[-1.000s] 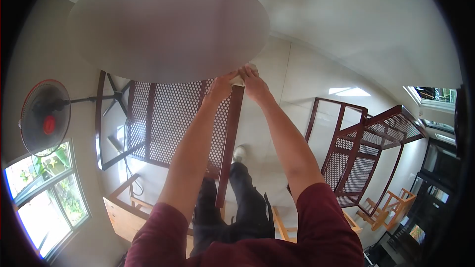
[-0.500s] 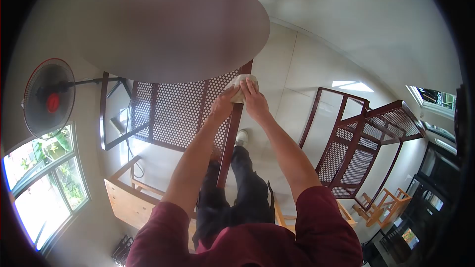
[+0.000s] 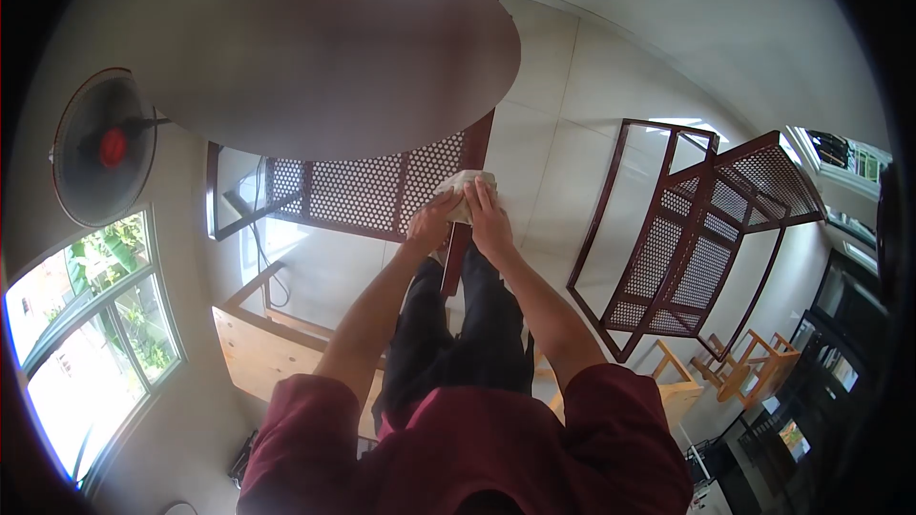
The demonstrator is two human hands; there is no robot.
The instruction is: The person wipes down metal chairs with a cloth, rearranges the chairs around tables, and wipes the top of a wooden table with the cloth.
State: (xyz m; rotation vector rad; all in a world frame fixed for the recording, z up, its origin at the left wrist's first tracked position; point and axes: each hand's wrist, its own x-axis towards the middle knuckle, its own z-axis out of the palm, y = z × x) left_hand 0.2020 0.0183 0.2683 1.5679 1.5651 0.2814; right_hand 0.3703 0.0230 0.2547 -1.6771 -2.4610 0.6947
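Note:
A folded pale cloth (image 3: 468, 179) lies against the edge rail of a dark red metal bench (image 3: 353, 198) with a perforated surface. My left hand (image 3: 432, 222) presses the cloth from its left side, fingers closed over it. Beside it, my right hand (image 3: 488, 216) grips the same cloth with its fingers on top. The rail (image 3: 458, 262) runs down under both hands towards my legs. A blurred oval covers the upper part of the view and hides much of the bench.
At the left stand a fan (image 3: 113, 146) and a window (image 3: 100, 324). A wooden piece (image 3: 272, 343) sits below the bench. To the right is another dark red perforated frame (image 3: 692, 262), with a small wooden chair (image 3: 763, 372) beyond it. A tiled floor (image 3: 534, 148) runs between.
Both hands and the cloth have slid along the rail towards its near end. The camera view has tilted, so the fan and the right-hand frame appear higher.

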